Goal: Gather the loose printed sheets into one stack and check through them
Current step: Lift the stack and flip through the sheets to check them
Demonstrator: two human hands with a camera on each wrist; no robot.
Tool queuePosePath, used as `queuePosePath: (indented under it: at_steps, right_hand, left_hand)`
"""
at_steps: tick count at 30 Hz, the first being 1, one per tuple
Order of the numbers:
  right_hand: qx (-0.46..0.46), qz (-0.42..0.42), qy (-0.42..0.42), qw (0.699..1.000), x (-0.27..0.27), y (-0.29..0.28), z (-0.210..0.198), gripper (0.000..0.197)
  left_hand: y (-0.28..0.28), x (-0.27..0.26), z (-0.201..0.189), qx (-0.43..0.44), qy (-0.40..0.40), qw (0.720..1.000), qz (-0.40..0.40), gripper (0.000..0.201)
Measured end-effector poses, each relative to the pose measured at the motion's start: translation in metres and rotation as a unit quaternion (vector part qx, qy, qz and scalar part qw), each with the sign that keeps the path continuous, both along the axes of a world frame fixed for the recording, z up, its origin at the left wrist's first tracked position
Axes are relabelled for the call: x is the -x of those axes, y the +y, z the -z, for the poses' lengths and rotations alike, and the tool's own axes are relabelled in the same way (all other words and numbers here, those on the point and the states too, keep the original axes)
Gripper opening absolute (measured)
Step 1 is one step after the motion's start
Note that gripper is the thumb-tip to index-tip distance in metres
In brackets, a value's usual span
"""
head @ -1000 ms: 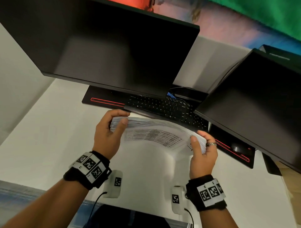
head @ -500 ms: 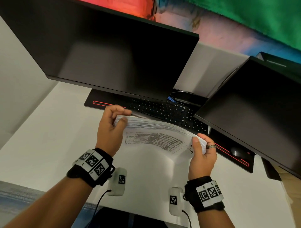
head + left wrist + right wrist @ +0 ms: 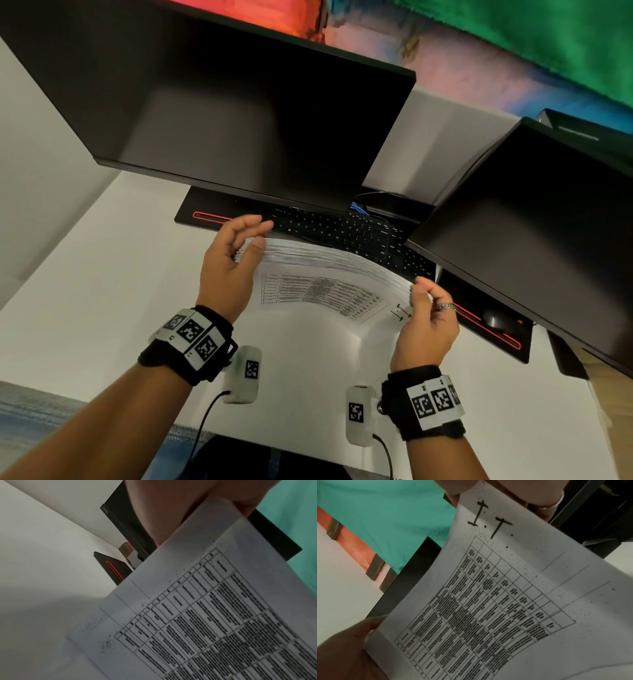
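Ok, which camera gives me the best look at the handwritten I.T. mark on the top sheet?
The right wrist view: the I.T. mark is large and sharp beside the right hand. The head view shows it tiny; the left wrist view shows only the printed table.

A bowed stack of printed sheets (image 3: 329, 274), table-printed side facing down, held above the desk.
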State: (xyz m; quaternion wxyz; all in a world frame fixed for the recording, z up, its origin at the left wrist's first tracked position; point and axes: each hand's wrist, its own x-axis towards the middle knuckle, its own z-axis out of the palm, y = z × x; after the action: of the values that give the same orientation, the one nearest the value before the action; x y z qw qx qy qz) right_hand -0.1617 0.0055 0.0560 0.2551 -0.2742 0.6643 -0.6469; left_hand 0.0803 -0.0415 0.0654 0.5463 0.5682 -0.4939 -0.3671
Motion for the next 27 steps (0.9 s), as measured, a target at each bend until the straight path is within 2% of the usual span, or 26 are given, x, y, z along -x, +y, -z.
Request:
queuePosePath:
  at_steps: [4,6,9,14,20,23,25,27]
  right_hand:
    - [0.013,-0.007,-0.002,1.000,0.0006,-0.0009,-0.0024,0.021]
    - [0.030,-0.018,-0.018,0.999,0.0007,-0.0004,-0.0036,0.017]
    - [0.024,-0.048,-0.011,0.999,-0.0017,0.0036,-0.0018,0.025]
    - [0.018,-0.032,-0.040,0.999,-0.0037,0.0057,0.0025,0.023]
    - [0.020,-0.028,-0.056,0.998,-0.0047,0.0038,-0.0020,0.019]
    - [0.012,-0.025,-0.062,0.998,-0.0044,0.0045,-0.0007,0.019]
    - [0.008,-0.021,-0.062,0.998,-0.0052,0.0046,-0.0007,0.019]
    - [0.005,-0.016,-0.061,0.998,-0.0057,0.0046,-0.0007,0.019]
  left_hand:
    - [0.0001,-0.0014,0.0005,0.003,-0.038,0.999,0.006,0.021]
    - [0.0011,-0.0039,0.0010,0.006,-0.019,0.999,0.025,0.024]
    - [0.0035,-0.0061,0.0033,0.015,-0.017,0.998,0.051,0.031]
    - [0.0027,-0.0035,0.0023,0.029,-0.053,0.998,0.013,0.011]
    - [0.0005,-0.0060,-0.0016,0.029,-0.105,0.994,0.019,0.010]
    - [0.0003,-0.0073,0.0019,0.014,-0.079,0.997,0.001,0.011]
    - [-0.0007,-0.0055,0.0018,0.002,-0.014,1.000,-0.011,0.012]
    - [-0.0028,-0.0023,-0.0018,0.006,0.050,0.999,-0.012,0.021]
